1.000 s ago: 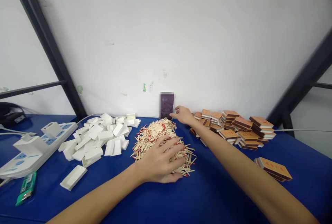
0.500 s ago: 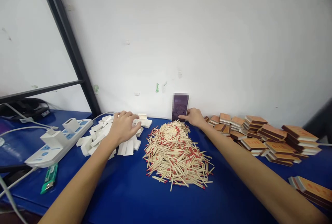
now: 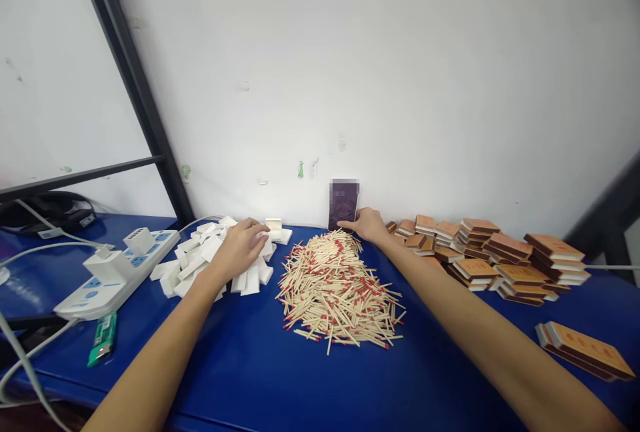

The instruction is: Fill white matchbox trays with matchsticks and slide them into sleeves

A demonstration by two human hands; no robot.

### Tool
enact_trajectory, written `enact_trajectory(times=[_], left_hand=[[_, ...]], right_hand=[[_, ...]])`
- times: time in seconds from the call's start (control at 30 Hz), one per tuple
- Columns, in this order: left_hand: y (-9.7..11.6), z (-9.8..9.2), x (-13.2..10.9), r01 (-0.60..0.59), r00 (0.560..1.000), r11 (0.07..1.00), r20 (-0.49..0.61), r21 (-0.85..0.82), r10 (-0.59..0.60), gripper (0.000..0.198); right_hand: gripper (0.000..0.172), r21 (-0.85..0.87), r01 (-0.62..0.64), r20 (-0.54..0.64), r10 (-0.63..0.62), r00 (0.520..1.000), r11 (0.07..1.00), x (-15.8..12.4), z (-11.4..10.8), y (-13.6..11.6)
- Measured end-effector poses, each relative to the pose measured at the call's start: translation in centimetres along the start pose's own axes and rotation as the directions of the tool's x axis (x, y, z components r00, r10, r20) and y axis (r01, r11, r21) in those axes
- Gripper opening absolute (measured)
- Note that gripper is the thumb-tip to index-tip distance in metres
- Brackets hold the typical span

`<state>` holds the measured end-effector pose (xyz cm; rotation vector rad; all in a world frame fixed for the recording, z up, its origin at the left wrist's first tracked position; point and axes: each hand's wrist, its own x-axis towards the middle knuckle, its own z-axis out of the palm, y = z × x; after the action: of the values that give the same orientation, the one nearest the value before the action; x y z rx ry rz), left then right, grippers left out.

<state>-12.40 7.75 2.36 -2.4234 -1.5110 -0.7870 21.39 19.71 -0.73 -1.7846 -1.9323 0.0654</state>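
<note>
My left hand (image 3: 241,247) is over the right side of a pile of white matchbox trays (image 3: 193,252). Its fingers are loosely curved, with a gap between thumb and forefinger and nothing visible in it. Against the wall stands a phone (image 3: 343,209), upright, its dark screen partly blurred. My right hand (image 3: 367,224) grips the phone's lower right edge, the thumb across the front; the other fingers are partly hidden. Between my arms lies a big heap of loose red-tipped matches (image 3: 340,292), reaching up to the phone's foot.
Stacks of orange-brown matchboxes (image 3: 470,271) fill the right back of the blue table (image 3: 280,385). More matchboxes (image 3: 585,349) lie at the right front. A white power strip (image 3: 115,279), a green lighter (image 3: 103,337) and cables are on the left. A black frame leans behind.
The view has shifted slightly. My left hand has come lower over the white trays, its fingers closer together. My right hand stays at the phone.
</note>
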Motion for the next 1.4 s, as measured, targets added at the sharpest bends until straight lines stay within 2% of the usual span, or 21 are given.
enact_trajectory(times=[0.17,0.23,0.37,0.47,0.53,0.6,0.67,0.7,0.77,0.9,0.97,1.03,1.1,1.23,1.33,1.4], left_hand=[[1.6,-1.1,-0.2,-0.073,0.972,0.994,-0.231,-0.076,0.053,0.032],[2.6,-1.4,-0.4,-0.117,0.961,0.986,-0.264,-0.122,0.082,0.032],[5.6,-2.0,-1.9,-0.148,0.967,0.947,-0.242,-0.286,0.078,0.027],[8.8,-2.4,-5.0,-0.149,0.984,0.876,-0.156,-0.459,0.086,0.019],[11.0,-2.6,-7.7,-0.102,0.993,0.832,-0.007,-0.546,0.117,0.013],[12.8,-2.5,-10.1,-0.036,0.965,0.802,0.188,-0.596,0.183,0.012],[14.0,-2.2,-11.9,0.007,0.918,0.785,0.316,-0.620,0.242,0.011],[14.4,-2.0,-12.4,0.017,0.902,0.792,0.352,-0.611,0.252,0.010],[14.8,-1.6,-13.0,0.011,0.899,0.817,0.363,-0.577,0.244,0.014],[15.0,-1.1,-13.6,-0.092,0.913,0.861,0.303,-0.501,0.273,0.019],[14.9,-1.3,-13.9,-0.140,0.921,0.874,0.263,-0.465,0.288,0.028],[14.7,-1.7,-14.1,-0.164,0.943,0.880,0.190,-0.445,0.272,0.037],[14.2,-2.0,-14.0,-0.181,0.963,0.866,0.097,-0.467,0.253,0.036],[12.6,-2.0,-12.5,-0.215,0.975,0.826,-0.067,-0.521,0.211,0.032],[11.8,-1.6,-11.5,-0.286,0.958,0.822,-0.159,-0.493,0.239,0.034],[11.7,-1.5,-11.4,-0.342,0.935,0.828,-0.252,-0.444,0.251,0.034]], right_hand=[[0.048,-0.023,-0.034,-0.011,0.034,0.999,0.999,0.1,0.4,-0.4],[0.049,-0.030,-0.030,-0.009,0.030,1.000,0.999,0.0,0.3,-0.4],[0.047,-0.044,0.008,0.007,-0.007,1.000,0.999,-0.5,-0.5,-0.3],[0.039,-0.062,0.048,0.015,-0.047,0.999,0.997,-1.1,-1.7,-0.4],[0.034,-0.083,0.075,0.014,-0.074,0.997,0.994,-1.9,-2.9,-0.4],[0.030,-0.111,0.116,0.018,-0.114,0.993,0.987,-3.1,-4.1,-0.4],[0.027,-0.149,0.167,0.033,-0.164,0.986,0.975,-4.6,-5.3,-0.2],[0.026,-0.174,0.192,0.042,-0.187,0.981,0.966,-5.5,-5.9,-0.1],[0.026,-0.234,0.238,0.062,-0.230,0.971,0.943,-7.4,-6.9,0.1],[0.026,-0.347,0.327,0.106,-0.309,0.945,0.879,-11.2,-8.0,0.7],[0.026,-0.393,0.355,0.122,-0.334,0.935,0.849,-12.8,-8.1,1.3],[0.028,-0.436,0.355,0.122,-0.336,0.934,0.827,-14.1,-7.9,2.1],[0.033,-0.467,0.343,0.119,-0.326,0.938,0.815,-15.0,-7.5,3.0],[0.044,-0.467,0.373,0.151,-0.344,0.927,0.802,-15.6,-6.8,4.9],[0.049,-0.448,0.405,0.158,-0.375,0.913,0.797,-15.3,-6.7,5.8],[0.046,-0.432,0.417,0.148,-0.393,0.907,0.800,-15.0,-6.9,6.2]])
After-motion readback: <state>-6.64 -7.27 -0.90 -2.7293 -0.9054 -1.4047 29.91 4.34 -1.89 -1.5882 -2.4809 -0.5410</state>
